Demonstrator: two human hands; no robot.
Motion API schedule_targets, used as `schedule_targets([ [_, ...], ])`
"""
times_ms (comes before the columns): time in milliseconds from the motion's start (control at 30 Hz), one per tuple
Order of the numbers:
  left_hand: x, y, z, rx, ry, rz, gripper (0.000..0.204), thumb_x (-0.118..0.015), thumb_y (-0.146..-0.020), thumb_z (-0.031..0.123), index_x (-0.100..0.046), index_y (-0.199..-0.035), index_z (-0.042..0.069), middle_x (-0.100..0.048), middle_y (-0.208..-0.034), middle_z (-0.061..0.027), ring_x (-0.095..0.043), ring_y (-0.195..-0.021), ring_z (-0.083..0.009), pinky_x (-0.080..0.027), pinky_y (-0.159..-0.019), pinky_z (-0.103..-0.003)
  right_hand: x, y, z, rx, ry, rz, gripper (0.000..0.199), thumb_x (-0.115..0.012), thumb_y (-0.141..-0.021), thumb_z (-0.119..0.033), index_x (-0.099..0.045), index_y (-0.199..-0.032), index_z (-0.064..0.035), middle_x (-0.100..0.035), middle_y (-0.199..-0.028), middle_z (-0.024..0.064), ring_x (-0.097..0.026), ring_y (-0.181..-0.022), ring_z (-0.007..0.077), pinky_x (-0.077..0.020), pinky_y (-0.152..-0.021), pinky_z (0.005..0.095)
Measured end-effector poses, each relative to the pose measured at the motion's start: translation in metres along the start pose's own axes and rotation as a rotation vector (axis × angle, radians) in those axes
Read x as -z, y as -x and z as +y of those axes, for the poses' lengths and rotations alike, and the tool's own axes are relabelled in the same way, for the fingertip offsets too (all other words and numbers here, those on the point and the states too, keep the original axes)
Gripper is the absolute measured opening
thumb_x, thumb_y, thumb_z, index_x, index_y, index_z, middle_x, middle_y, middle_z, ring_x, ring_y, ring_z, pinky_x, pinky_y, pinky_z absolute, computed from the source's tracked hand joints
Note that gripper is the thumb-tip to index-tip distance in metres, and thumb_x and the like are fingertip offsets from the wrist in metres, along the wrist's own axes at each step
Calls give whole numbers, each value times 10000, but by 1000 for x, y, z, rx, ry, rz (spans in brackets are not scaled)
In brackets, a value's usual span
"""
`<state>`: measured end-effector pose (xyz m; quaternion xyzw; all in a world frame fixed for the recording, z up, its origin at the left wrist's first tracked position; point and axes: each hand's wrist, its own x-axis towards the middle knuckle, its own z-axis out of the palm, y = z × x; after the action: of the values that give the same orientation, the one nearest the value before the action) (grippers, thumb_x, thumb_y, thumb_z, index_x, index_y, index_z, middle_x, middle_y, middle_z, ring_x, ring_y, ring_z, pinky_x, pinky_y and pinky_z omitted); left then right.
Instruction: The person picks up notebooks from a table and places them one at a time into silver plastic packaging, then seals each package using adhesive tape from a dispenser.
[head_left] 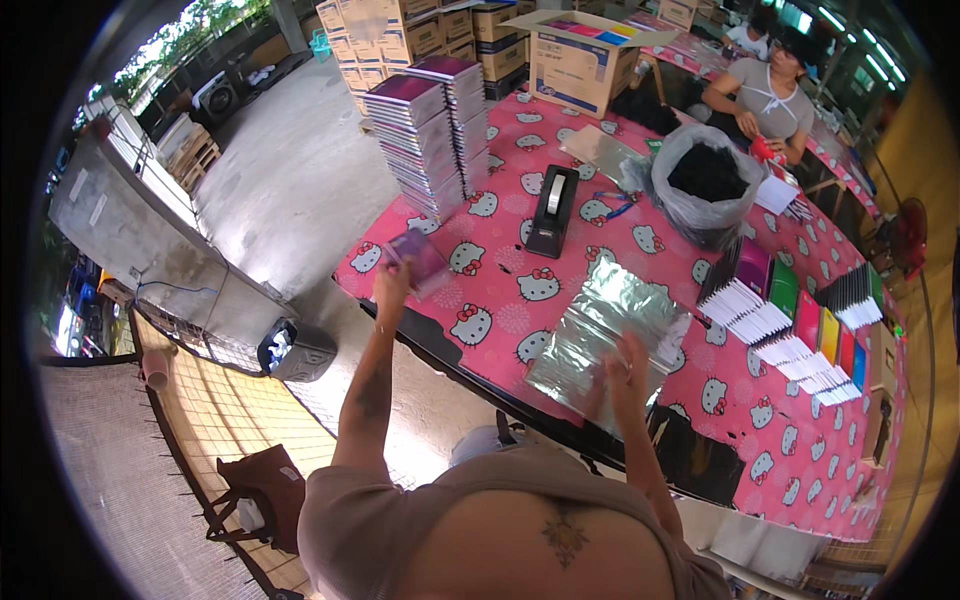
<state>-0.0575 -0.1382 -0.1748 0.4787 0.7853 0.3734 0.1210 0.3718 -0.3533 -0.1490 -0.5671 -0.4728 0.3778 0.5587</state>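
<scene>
At the table's left edge, my left hand (393, 283) is closed on a purple notebook (420, 258), which is blurred and seems to be in clear wrap. Over a pile of shiny clear plastic sleeves (590, 325) hovers my right hand (628, 368). Motion smears its fingers, and whether it touches the sleeves is unclear. Just beyond the purple notebook rise two tall stacks of wrapped purple notebooks (415, 150). A black tape dispenser (550, 212) stands between those stacks and the sleeves.
Rows of colourful notebooks (780, 310) lie to the right. Farther back are a grey plastic bag (705, 190) with black contents, pliers (618, 206) and an open carton (570, 75). A co-worker (770, 105) works across the table. A dark bin (300, 350) stands left.
</scene>
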Motion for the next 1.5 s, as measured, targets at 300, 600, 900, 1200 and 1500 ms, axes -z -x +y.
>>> schedule_targets([
  [300, -95, -146, -3, 134, -88, -195, 606, -566, -919, 549, -663, -1148, -3, -714, -981, -242, -687, -975, -410, -548, -793, -484, 42, 52, 34, -26, 114, 157, 403, -677, -896, -81, -564, -1282, -44, -475, -1325, 120, -550, -1110, 204, -481, -869, 290],
  [600, -181, 154, 217, -647, 662, -356, 473, -680, -908, 211, -547, -1307, -6, -570, -1220, -209, -543, -1131, -361, -415, -997, -461, 290, 53, 1, 136, 932, 704, 612, -715, -856, -192, -464, -1395, -49, -421, -1426, 263, -426, -1306, 454, -378, -1053, 537],
  [900, -208, 576, 497, -1649, 773, -759, 498, -693, -838, 181, -579, -1303, 41, -508, -1345, -229, -514, -1211, -385, -431, -1014, -486, 601, 19, -11, -72, 1450, 925, 773, -730, -795, -151, -385, -1486, -120, -366, -1548, 127, -359, -1416, 351, -355, -1091, 554],
  [1200, -325, 667, 623, -1776, 238, -417, 455, -622, -857, 80, -566, -1303, 12, -637, -1159, -206, -624, -1076, -337, -456, -976, -472, 646, 55, -38, 382, 1220, 913, 263, -611, -833, -8, -663, -1083, -73, -635, -999, 106, -635, -894, 305, -484, -800, 419],
  [1500, -157, 646, 572, -1564, 212, -960, 280, -683, -844, 282, -659, -964, 30, -647, -691, -151, -673, -645, -350, -530, -576, -454, 564, 147, 82, 201, 219, 176, 325, -556, -748, 202, -640, -963, -27, -671, -1052, 112, -640, -1139, 267, -529, -893, 367],
])
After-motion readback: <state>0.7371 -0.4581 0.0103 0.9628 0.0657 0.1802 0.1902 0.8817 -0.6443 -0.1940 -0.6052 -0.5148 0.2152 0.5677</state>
